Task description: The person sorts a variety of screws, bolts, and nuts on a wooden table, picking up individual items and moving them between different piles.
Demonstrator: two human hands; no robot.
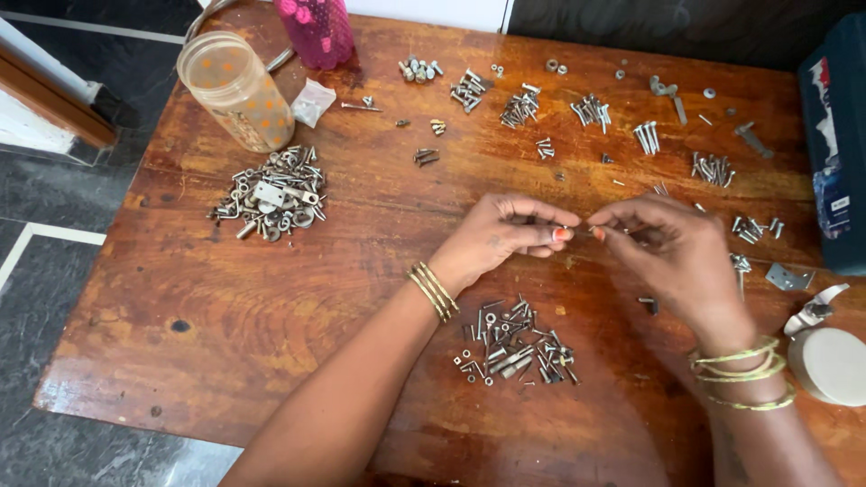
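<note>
Worn reddish wood makes the table (pixel 271 298), which stands on a dark tiled floor and is covered with small metal hardware. Both hands meet above its middle. The left hand (pixel 505 236) and the right hand (pixel 672 248) pinch, fingertip against fingertip, one small fastener (pixel 585 229); it is too small to say if it is a screw or a bolt with a nut. It hangs in the air between the thumbs, not resting on the wood, probably so both hands can turn or examine it.

Just below the wrists lies a mixed pile of screws and nuts (pixel 514 347), close enough for an easy reach. Farther up, small groups of similar screws (pixel 591 110) lie apart from each other, which looks like sorting by kind. At the left is a bigger heap of washers and brackets (pixel 271 194), beside a clear plastic jar with orange dots (pixel 234 90).
</note>
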